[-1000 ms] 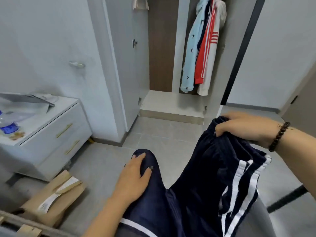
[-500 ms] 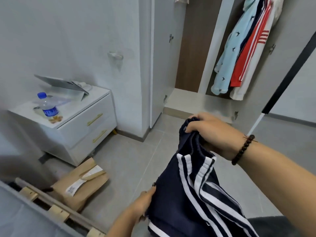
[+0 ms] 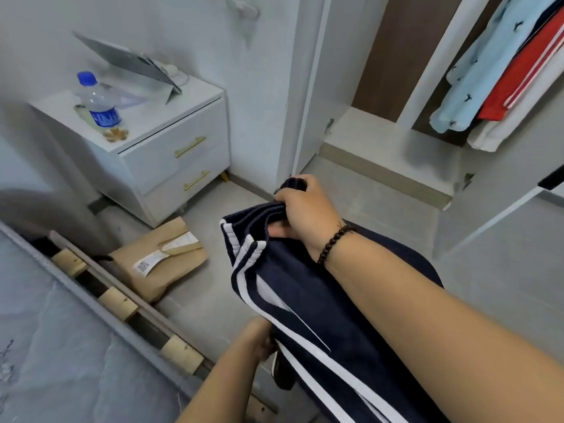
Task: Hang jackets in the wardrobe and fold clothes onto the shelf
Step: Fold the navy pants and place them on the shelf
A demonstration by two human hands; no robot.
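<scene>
Head view: my right hand bunches the soft, floppy navy trousers at one end, my left hand pinching their lower edge.

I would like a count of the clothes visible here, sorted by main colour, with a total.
Navy blue garment with white stripes, gripped by the right hand and left hand: 1
Light blue hanging garment: 1
Red hanging garment: 1
White hanging garment: 1
Total: 4
</scene>
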